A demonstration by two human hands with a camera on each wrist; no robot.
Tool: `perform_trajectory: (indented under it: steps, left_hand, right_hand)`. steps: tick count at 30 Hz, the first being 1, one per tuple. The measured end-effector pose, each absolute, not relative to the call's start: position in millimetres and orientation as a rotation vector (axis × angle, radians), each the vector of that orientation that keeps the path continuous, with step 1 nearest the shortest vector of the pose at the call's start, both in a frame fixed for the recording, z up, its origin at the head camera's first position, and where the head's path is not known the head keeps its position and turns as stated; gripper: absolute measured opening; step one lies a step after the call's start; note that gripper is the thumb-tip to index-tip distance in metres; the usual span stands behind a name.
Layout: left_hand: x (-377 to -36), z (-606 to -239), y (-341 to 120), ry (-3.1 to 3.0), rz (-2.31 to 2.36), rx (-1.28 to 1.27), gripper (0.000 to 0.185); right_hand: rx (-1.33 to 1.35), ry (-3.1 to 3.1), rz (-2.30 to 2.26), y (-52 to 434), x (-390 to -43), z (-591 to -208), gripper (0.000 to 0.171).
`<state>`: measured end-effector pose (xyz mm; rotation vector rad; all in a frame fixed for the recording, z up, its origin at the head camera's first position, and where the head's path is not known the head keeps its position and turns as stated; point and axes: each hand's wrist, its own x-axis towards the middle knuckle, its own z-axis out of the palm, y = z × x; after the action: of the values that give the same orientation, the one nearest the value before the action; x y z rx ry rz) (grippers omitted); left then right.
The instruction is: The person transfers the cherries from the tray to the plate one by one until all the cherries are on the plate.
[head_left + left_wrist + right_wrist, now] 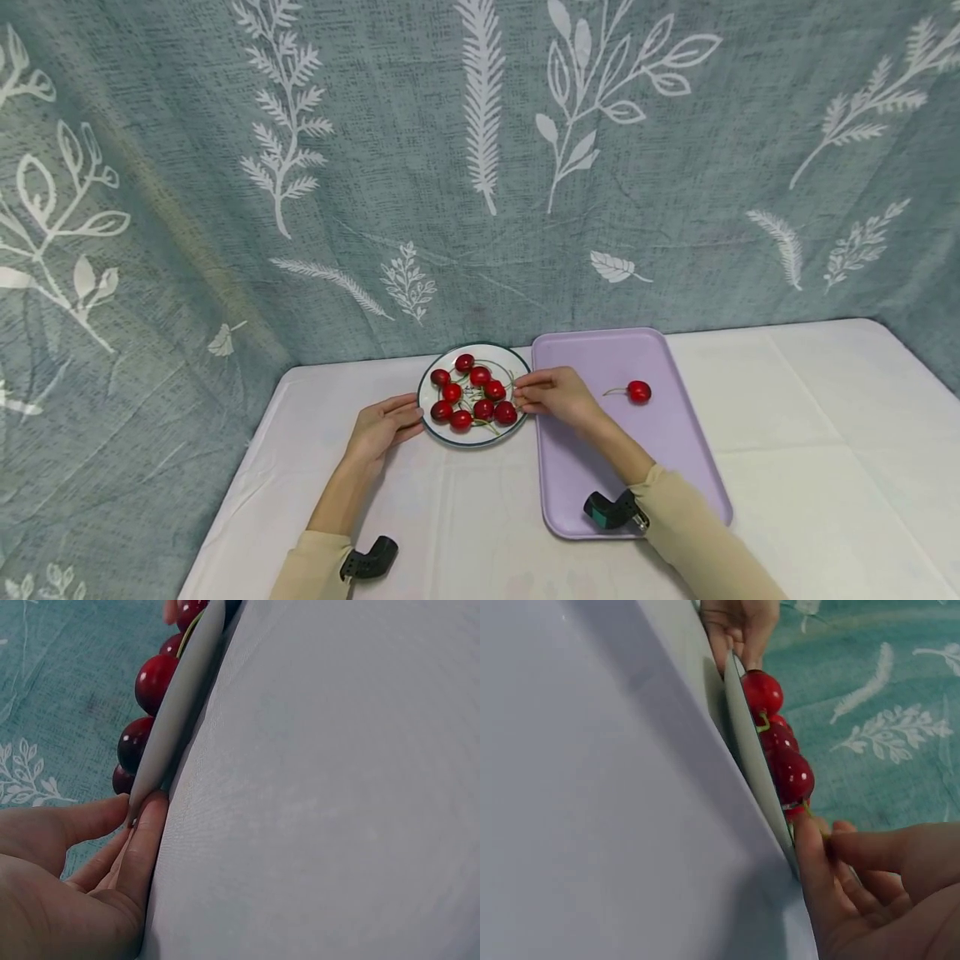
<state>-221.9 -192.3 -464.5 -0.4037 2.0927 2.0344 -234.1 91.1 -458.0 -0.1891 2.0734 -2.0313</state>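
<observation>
A white plate (442, 432) with a dark rim holds several red cherries (461, 421) with green stems. At its left edge, my left hand (378, 429) pinches the rim, thumb above and fingers beneath, as the left wrist view shows on the plate (176, 712). My right hand (558, 394) reaches over the plate's right rim. In the right wrist view its thumb and fingers (814, 859) pinch a thin green cherry stem (810, 808) beside the plate edge; the fingertips partly hide the stem and its cherry.
Right of the plate lies a lilac tray (600, 467), under my right forearm, with a single cherry (639, 392) on it. A white cloth (810, 450) covers the table. Behind hangs a green-grey curtain (420, 167) with white leaf prints.
</observation>
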Motion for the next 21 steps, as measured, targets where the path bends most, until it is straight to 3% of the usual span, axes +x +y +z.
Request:
perform_trajectory:
  steps: [10,21]
  left_hand:
    - [-221.3,-463.2,-190.4,2.091,2.039,-0.401,0.042]
    - [-221.6,-465.2,-190.5,2.089,2.057,-0.395,0.042]
  right_hand:
    - [-0.191,2.338,-1.902,79.7,-230.2,-450.5,0.015]
    - [-0.262,2.543,-1.614,82.3,-225.2,-440.4,0.021]
